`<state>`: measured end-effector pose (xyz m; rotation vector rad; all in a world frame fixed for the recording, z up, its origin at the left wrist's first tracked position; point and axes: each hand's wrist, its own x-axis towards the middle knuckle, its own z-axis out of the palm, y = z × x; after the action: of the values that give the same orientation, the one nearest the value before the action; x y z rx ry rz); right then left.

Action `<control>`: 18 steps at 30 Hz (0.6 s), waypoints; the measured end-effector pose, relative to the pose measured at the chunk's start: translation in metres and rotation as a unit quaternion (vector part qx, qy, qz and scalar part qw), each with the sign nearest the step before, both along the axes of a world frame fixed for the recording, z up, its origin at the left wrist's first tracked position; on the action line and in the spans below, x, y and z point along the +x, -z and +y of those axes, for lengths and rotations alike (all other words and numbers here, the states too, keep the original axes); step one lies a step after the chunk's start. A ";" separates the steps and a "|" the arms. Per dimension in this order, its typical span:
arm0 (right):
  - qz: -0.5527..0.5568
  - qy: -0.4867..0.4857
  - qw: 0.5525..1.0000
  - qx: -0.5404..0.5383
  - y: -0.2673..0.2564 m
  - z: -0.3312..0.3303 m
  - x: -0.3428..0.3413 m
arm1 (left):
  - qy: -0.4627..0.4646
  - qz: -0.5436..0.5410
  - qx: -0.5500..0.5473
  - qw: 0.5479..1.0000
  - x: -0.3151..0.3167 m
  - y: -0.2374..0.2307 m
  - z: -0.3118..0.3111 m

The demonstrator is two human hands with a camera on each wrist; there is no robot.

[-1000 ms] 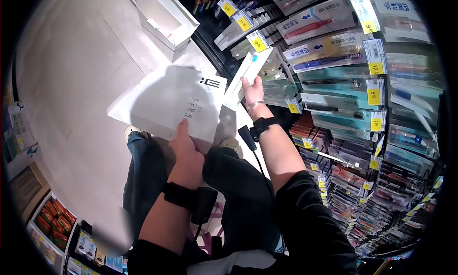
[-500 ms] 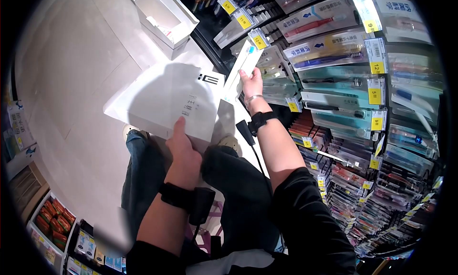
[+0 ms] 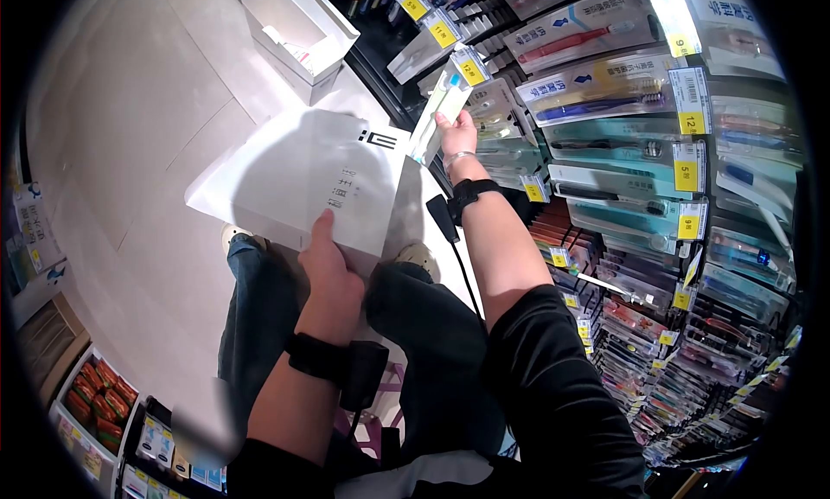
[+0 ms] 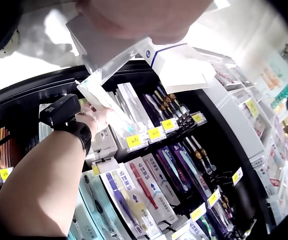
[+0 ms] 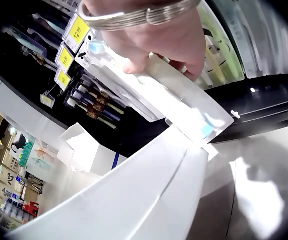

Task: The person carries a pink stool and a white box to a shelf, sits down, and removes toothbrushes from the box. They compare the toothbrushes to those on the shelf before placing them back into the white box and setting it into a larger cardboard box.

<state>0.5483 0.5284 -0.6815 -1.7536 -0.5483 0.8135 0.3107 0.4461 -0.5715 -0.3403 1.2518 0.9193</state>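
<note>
Toothbrush pack (image 5: 186,100) is at the shelf front, just below the 12.80 price tag (image 3: 471,67) in head view; I have it pinched in the right hand (image 3: 460,136), thumb on its face. Left hand (image 3: 330,261) has the white box (image 3: 277,188): thumb laid over the top, fingers hidden, though I read it as a grip. Hands are apart. Risks, my call: pack is held toward one end and looks slick, so a knock on the tag or on the display packs (image 3: 501,110) beside it could twist it out of the pinch. Its free end shows right at the box's edge in right wrist view; can't tell if they touch, but lifting the box would bump it. Box sits tilted on a one-handed hold, so it could slide toward the floor (image 3: 130,153). Wrist-camera cable (image 3: 471,278) could snag on a longer reach. Versus one second ago: right hand is farther up the frame, nearer the tag, and the pack's far end has swung left. Left thumb stays put on the box.
</note>
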 end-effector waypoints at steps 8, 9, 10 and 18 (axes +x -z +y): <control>0.057 0.026 0.998 0.003 0.003 -0.005 0.007 | -0.023 -0.020 0.006 1.000 -0.004 -0.015 0.006; 0.057 0.020 0.998 -0.002 0.002 -0.001 0.008 | -0.020 -0.010 0.010 1.000 -0.004 -0.015 0.005; 0.058 0.014 0.998 -0.007 0.001 0.002 0.010 | -0.017 0.001 0.014 1.000 -0.004 -0.014 0.005; 0.011 0.019 0.986 -0.163 0.015 0.042 0.031 | -0.061 0.001 0.007 0.998 -0.008 -0.001 0.005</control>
<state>0.5790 0.5707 -0.6968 -2.0428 -0.3798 0.9348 0.3027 0.4508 -0.5709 -0.4084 1.2364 1.0313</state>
